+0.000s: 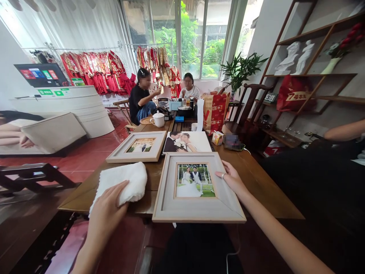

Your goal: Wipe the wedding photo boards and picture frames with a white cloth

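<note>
My left hand (110, 203) is closed on a folded white cloth (132, 180) above the left front part of the wooden table (262, 186). With my right hand (231, 177) I grip the right edge of a pale wooden picture frame (168, 205), thumb on its face and fingers around the side. The picture inside shows a couple in white outdoors. This frame slants toward me, its near edge past the table's front edge. Behind it lies a wedding photo print (196, 142) without a border. A second picture frame (119, 154) rests to the left of that print.
A white lidded cup (158, 119), a red and brown paper bag (215, 112) and a small carton (217, 138) stand farther back. Two people sit at the far end. A person's arm (346, 131) shows at right. A wooden chair (248, 102) stands beside the shelves.
</note>
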Available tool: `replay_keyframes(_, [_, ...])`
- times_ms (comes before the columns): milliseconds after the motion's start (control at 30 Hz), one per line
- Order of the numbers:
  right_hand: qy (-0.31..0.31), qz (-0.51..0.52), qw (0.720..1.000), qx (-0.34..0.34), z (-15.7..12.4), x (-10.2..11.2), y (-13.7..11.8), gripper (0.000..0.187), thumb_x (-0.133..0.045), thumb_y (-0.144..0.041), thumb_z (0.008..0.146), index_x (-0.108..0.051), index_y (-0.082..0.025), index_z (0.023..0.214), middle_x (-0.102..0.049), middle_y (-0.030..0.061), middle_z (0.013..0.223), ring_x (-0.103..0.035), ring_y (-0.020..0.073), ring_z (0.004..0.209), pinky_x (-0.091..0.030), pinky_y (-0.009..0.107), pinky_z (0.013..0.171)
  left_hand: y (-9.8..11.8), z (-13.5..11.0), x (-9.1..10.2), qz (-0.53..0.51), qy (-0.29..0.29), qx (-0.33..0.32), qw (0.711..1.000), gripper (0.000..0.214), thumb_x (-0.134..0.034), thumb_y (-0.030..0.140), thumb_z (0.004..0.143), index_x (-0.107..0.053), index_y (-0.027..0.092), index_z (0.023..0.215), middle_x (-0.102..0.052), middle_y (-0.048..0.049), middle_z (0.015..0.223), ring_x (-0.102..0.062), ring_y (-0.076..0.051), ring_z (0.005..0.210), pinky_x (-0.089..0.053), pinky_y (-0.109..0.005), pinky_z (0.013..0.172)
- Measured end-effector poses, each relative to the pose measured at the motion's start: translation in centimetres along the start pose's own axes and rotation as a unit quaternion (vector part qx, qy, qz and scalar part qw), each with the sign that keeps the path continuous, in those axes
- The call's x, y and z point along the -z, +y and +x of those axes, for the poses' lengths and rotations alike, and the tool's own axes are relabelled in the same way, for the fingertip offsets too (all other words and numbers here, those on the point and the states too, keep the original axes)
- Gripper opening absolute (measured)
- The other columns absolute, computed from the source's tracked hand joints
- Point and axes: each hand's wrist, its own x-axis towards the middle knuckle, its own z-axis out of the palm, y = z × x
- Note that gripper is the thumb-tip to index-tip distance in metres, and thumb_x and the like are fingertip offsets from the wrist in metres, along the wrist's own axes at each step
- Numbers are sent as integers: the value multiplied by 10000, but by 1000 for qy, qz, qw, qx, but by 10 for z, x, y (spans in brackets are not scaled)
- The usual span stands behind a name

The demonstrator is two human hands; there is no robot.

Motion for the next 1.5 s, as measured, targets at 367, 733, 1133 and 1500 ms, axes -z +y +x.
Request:
replay_keyframes(367, [-25,-57,997,46,2,5,6,608,-599,-271,652,-505,-164,1243,-546,140,1327,-523,284,1215,-399,456,1036,91,35,-4,-76,29,-156,984,473,-437,152,770,-552,201,1226,-607,-82,1240,-528,-256,1185,-416,-376,981])
replay_keyframes(733, [-137,-450,841,266,-8,-7,-15,469,-384,-101,814,-557,-117,1249,-519,155,1347,-427,263,1300,-284,498,1120,91,27,-20,-128,-145,-217,957,808,-388,-20,552,-392,147,1342,-366,-122,1464,-160,-300,1413,-271,-523,1094])
replay_keyframes(1133, [-157,-444,823,318,-9,-2,-6,453,-363,-129,868,-494,-206,1295,-573,121,1261,-511,259,1209,-131,640,1111,89,82,5,-248,-32,-81,965,277,-480,324,823,-619,144,980,-692,-53,896,-644,-232,831,-503,-297,736])
replay_keyframes(1500, [-323,-79,909,250,4,-61,-116,477,-747,-428,667,-640,-178,1059,-661,70,1057,-621,259,979,-507,391,837,114,155,68,-327,-248,-169,896,319,-555,426,835,-600,180,1034,-655,-30,951,-616,-202,844,-504,-261,692])
